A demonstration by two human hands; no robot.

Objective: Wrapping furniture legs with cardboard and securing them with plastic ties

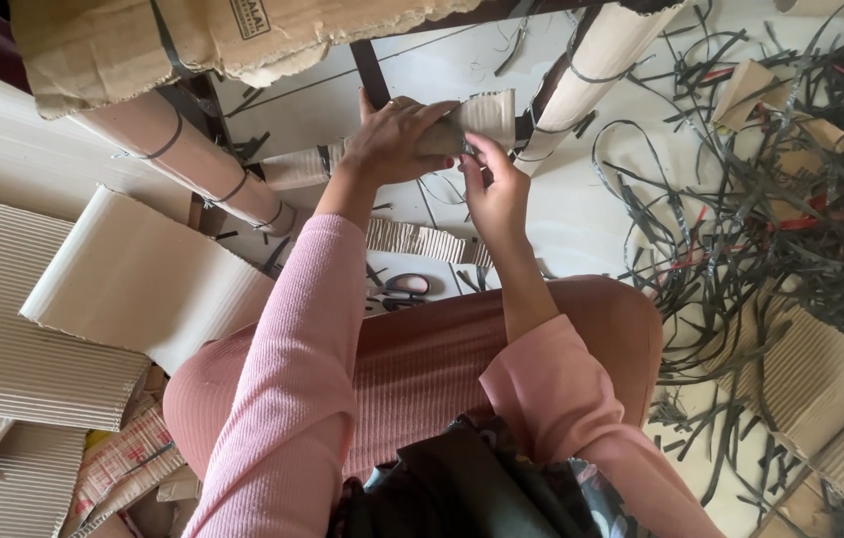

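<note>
The left hand (397, 139) is wrapped around a rolled piece of corrugated cardboard (477, 118), held above the knees. At its 4 o'clock the right hand (494, 189) pinches the roll's lower edge with closed fingertips. Scissors (400, 291) lie on the floor at 6 o'clock; black strapping scraps (740, 229) sprawl at 3 o'clock

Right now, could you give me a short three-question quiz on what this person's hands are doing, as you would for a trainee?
1. True or false: both hands are on the corrugated cardboard roll.
2. Which hand wraps over the top of it: A the left hand, B the right hand?
3. What tool lies on the floor by the knees?

Key: 1 true. 2 A. 3 scissors.
</note>
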